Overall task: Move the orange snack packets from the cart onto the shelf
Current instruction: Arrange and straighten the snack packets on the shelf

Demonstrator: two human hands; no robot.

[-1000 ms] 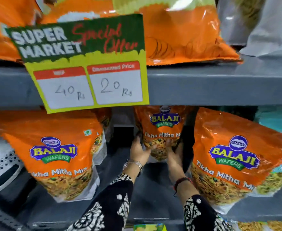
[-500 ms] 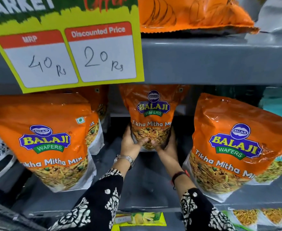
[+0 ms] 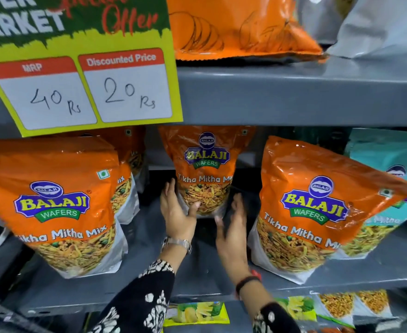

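Note:
An orange Balaji snack packet (image 3: 206,164) stands upright deep on the grey shelf (image 3: 149,267), in the gap between two front packets. My left hand (image 3: 177,212) grips its lower left corner, thumb on the front and fingers round the side. My right hand (image 3: 231,231) hovers just off the packet's lower right corner, fingers spread and blurred, holding nothing. A matching orange packet (image 3: 53,203) leans at the front left with another packet (image 3: 128,186) behind it. A third orange packet (image 3: 313,203) leans at the front right. The cart is out of view.
A yellow-green price sign (image 3: 82,68) hangs from the upper shelf edge (image 3: 293,97). Above lie an orange chips bag (image 3: 233,27) and a grey bag (image 3: 378,27). Teal packets (image 3: 390,159) stand at the far right. Small yellow-green packets (image 3: 197,313) fill the shelf below.
The view has moved closer to the shelf. My right hand has come off the middle packet and drawn back slightly; my left hand stays on its lower left corner.

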